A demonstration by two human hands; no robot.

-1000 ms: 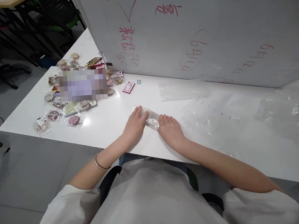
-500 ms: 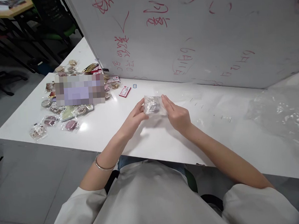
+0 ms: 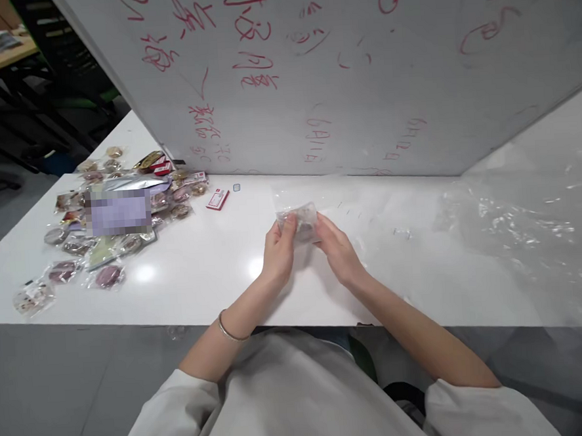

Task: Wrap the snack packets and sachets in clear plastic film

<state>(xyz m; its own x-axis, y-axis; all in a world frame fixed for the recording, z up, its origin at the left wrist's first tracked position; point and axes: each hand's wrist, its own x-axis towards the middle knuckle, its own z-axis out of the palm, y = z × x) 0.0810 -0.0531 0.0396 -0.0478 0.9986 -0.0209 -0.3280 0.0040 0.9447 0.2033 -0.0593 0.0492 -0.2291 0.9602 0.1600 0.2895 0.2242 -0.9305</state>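
A small clear plastic packet [image 3: 305, 225] with something greyish inside is held between my two hands, a little above the white table [image 3: 215, 268]. My left hand [image 3: 279, 250] grips its left side, thumb lying across the front. At the packet's right edge, the fingers of my right hand [image 3: 338, 247] are closed on it. What the packet contains is too blurred to name. A small red-and-white box [image 3: 217, 199] lies to the left beyond my hands, with a tiny blue-edged tag [image 3: 236, 188] beside it.
Many wrapped packets, such as a pinkish one [image 3: 109, 276] and a spotted one [image 3: 33, 297], are heaped at the table's left. A whiteboard [image 3: 285, 126] with red writing stands along the back. Crumpled clear plastic sheeting [image 3: 533, 229] spreads over the right side.
My left thumb has moved onto the front of the packet, and the packet has tilted. The camera view has turned to the right, so the table's contents appear farther left.
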